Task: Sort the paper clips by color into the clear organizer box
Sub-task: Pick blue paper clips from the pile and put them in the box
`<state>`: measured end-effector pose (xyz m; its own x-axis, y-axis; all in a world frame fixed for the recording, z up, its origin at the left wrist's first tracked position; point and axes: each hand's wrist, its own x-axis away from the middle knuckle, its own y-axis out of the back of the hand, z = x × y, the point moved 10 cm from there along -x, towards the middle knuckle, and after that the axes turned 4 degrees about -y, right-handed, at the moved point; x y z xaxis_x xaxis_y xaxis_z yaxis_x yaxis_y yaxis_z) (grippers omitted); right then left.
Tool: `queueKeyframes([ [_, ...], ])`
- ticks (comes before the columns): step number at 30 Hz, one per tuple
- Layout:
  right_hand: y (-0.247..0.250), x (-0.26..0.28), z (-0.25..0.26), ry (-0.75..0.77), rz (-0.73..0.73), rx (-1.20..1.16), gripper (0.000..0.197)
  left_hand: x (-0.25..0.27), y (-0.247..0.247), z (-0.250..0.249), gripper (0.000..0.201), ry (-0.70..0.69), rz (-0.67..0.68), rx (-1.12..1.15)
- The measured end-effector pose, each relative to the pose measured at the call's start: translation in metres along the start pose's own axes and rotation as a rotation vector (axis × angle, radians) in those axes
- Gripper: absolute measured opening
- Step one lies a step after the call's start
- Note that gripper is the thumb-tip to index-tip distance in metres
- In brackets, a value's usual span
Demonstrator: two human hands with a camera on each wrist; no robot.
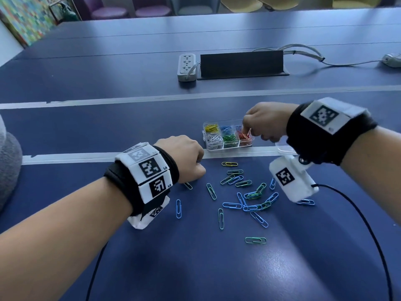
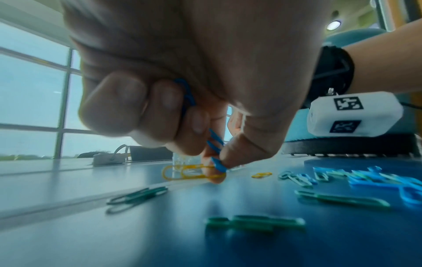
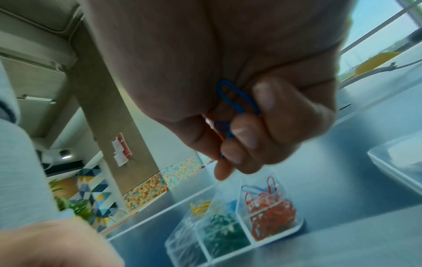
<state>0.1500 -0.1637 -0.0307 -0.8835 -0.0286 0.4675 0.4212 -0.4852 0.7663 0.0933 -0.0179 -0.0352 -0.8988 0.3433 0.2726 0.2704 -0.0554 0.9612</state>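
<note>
The clear organizer box holds yellow, blue, white, green and red clips, each color in its own compartment. My right hand hovers over its red compartment, fingers curled round several blue paper clips. One red clip stands upright in that compartment, apart from the fingers. My left hand sits low on the table, left of the loose clips. It keeps blue clips tucked in its curled fingers while thumb and forefinger pinch a yellow clip lying on the table.
Blue and green clips are scattered across the dark blue table in front of the box, with one yellow clip near it. The box's lid lies open to the right. A power strip and a black cable flap sit farther back.
</note>
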Motion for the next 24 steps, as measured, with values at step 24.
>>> queueKeyframes([
  [24,0.005,-0.042,0.047,0.171,-0.002,0.544,0.028,-0.023,0.010,0.012,0.019,0.019,0.061,0.232],
])
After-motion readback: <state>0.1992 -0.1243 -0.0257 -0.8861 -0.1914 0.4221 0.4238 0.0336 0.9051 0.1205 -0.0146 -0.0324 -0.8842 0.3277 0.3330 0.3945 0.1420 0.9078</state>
